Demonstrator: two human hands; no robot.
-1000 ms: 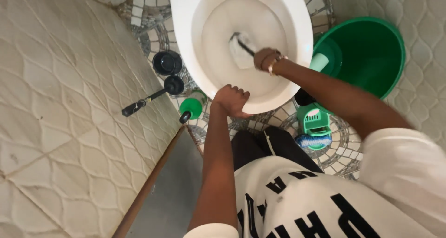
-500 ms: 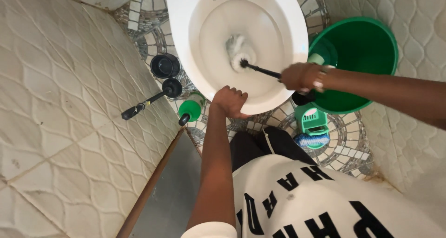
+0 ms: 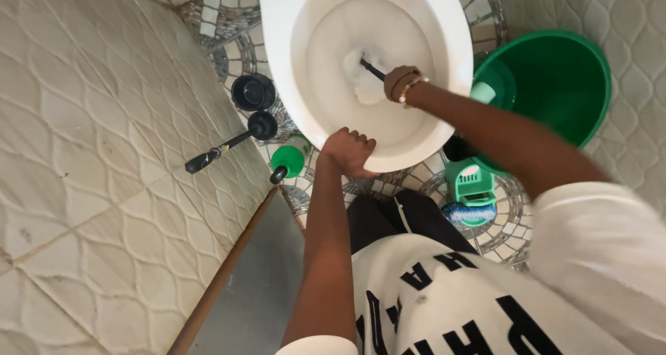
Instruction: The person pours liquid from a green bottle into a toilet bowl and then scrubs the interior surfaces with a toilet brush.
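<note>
A white toilet bowl fills the top centre of the head view. My left hand grips its near rim, fingers curled over the edge. My right hand is over the bowl, shut on the black handle of a toilet brush. The brush's white bristle head is down inside the bowl, blurred, against the inner surface.
A green bucket stands right of the bowl, with a green scoop inside. A black plunger, a black cup and a green bottle lie left on the mosaic floor. A green holder and blue scrubber sit nearby.
My right hand swung out to the right rim with the brush handle, then came back over the bowl's middle. My left hand stayed on the rim.
</note>
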